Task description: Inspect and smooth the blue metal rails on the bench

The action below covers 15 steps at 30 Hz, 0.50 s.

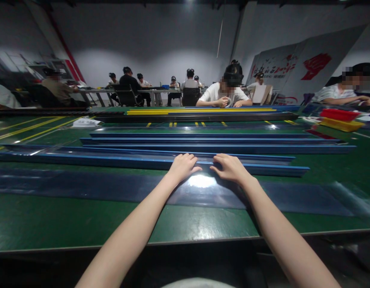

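Observation:
A long blue U-shaped channel (271, 169) lies across the green table in front of me. My left hand (184, 165) grips its near wall, fingers bent over the top edge and thumb pointing right. A short gap away, my right hand (228, 166) holds the same stretch, its thumb and fingers curled in from the right. Between me and the channel a wide strip of clear plastic film (113, 186) is spread flat, with a bright glare below my hands. The fingertips are partly hidden by the channel's wall.
More blue channels (217, 149) lie parallel behind. Farther back are yellow strips (203, 111) and dark strips (137, 118). A red tray (339, 115) sits over a yellow tray (341, 124) at right. Across the table a person (222, 94) holds a tape roll (228, 103). The table's edge (203, 241) is near me.

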Available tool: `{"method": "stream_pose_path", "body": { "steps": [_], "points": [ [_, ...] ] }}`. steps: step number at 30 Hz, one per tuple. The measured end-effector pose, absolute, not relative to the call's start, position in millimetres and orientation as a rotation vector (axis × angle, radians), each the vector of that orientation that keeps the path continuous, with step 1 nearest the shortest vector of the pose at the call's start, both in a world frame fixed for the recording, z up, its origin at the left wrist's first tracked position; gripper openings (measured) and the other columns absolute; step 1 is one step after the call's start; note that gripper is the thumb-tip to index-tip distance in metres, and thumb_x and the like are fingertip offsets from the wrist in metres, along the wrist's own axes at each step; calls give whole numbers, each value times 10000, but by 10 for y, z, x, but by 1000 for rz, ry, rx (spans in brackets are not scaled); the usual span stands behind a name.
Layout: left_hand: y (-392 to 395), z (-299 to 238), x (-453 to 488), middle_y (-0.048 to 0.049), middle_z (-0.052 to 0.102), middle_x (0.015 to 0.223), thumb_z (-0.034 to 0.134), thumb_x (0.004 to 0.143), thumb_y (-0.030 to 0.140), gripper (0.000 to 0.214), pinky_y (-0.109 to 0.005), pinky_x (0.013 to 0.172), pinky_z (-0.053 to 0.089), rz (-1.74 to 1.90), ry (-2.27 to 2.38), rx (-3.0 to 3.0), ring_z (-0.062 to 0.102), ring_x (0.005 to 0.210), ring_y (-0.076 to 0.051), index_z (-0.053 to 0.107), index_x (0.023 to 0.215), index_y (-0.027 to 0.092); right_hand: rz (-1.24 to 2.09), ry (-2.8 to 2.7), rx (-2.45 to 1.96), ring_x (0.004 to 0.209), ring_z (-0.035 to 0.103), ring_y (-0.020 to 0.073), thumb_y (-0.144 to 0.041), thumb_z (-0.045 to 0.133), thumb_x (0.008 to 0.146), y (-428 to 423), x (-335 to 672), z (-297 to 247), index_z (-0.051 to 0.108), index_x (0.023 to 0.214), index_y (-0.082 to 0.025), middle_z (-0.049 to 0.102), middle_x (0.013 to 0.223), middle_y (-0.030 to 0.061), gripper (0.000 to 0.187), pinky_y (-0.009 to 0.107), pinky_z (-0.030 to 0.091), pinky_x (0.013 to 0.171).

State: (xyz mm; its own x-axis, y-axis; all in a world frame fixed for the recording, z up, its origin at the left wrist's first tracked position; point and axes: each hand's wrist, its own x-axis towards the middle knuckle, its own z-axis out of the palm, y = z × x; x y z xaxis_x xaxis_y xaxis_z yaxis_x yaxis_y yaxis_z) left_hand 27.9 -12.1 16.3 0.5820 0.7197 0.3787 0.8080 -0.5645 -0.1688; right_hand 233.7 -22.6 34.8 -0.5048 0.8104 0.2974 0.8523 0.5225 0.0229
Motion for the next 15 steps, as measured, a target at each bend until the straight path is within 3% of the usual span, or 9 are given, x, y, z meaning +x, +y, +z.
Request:
{"method": "stream_pose_path", "body": {
  "steps": [15],
  "points": [
    [-123, 174, 286, -72, 618, 914, 502, 814, 505, 366, -283, 715, 354, -386, -1224, -2486, 544, 887, -196, 560, 875, 149, -183, -2524, -1420, 732, 557, 161, -312, 504, 788, -200, 2390, 411, 588, 726, -180, 628, 785, 51, 167, 247, 274, 575]
  ]
}}
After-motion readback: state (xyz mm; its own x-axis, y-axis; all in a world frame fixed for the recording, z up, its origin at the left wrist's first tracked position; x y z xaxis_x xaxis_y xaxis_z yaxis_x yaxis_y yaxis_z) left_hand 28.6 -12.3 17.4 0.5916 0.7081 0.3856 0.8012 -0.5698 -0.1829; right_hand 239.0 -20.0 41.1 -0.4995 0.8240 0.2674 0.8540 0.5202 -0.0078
